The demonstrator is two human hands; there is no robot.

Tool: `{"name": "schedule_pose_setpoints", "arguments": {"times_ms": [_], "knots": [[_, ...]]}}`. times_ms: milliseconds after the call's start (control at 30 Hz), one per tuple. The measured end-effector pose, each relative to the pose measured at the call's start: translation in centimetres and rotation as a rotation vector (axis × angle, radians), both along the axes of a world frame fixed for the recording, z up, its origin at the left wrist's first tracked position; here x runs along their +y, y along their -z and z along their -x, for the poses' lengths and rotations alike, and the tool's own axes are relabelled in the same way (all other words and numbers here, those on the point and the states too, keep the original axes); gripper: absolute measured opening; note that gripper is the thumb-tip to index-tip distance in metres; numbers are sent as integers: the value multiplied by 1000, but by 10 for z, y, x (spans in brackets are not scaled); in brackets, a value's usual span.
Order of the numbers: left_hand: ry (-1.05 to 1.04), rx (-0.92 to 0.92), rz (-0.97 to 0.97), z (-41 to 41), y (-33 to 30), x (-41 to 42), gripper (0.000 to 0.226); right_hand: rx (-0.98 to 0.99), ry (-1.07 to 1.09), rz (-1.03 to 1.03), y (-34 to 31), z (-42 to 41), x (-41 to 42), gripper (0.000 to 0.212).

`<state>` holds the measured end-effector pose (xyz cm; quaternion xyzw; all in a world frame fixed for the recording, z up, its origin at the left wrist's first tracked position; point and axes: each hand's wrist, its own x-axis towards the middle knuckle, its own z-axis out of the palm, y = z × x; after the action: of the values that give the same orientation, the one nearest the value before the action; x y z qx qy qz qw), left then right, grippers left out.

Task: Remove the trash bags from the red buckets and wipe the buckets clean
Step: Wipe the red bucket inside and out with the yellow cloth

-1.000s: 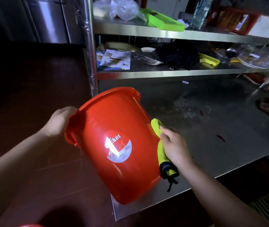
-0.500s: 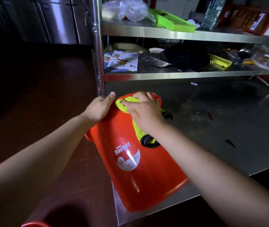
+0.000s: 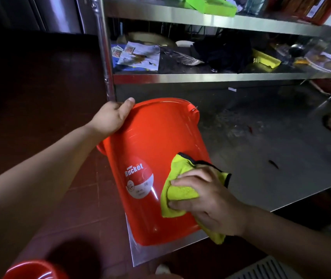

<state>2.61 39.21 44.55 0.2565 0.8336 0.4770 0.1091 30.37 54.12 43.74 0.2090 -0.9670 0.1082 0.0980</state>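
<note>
At the bottom left corner, the rim of a second red bucket pokes into view above the dark red floor tiles. Further right, the left hand grips the far rim of the red bucket, thumb lying on top of the rim and the fingers hidden on the other side, probably curled inside it. This bucket is tipped on its side on the corner of the steel table, its mouth turned away and its base toward the viewer, overhanging the table's near edge. A round white and red label reading "Bucket" sits on the upward wall. Just right of the label, the right hand clutches a bunched yellow cloth with black edging and presses it against the bucket's wall, fingers curled into the folds. One end of the cloth hangs out below the hand.

Behind the bucket, a steel post carries two shelves. The lower one holds printed papers, a dark heap and a yellow tray; the upper one holds a bright green tray. The table's far right is too dim to make out.
</note>
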Motion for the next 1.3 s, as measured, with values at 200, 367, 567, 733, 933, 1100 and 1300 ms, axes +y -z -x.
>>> {"name": "schedule_pose_setpoints", "arguments": {"times_ms": [200, 367, 567, 733, 933, 1100, 1300], "knots": [[-126, -70, 15, 12, 4, 8, 53, 149, -93, -20, -3, 68, 20, 29], [-142, -80, -9, 13, 9, 6, 51, 146, 140, 169, -17, 153, 51, 29], [-225, -52, -1, 8, 16, -6, 51, 42, 181, 252, -23, 168, 40, 31], [-162, 97, -1, 6, 7, -8, 29, 83, 125, 141, -13, 123, 26, 32], [-23, 416, 292, -13, -15, 47, 64, 109, 139, 37, -9, 97, 25, 34], [-54, 410, 290, -8, -8, 38, 62, 64, 1, 82, 5, 45, 20, 34], [-179, 229, 203, -10, -6, 23, 66, 33, -207, 95, 7, 24, 26, 34]]}}
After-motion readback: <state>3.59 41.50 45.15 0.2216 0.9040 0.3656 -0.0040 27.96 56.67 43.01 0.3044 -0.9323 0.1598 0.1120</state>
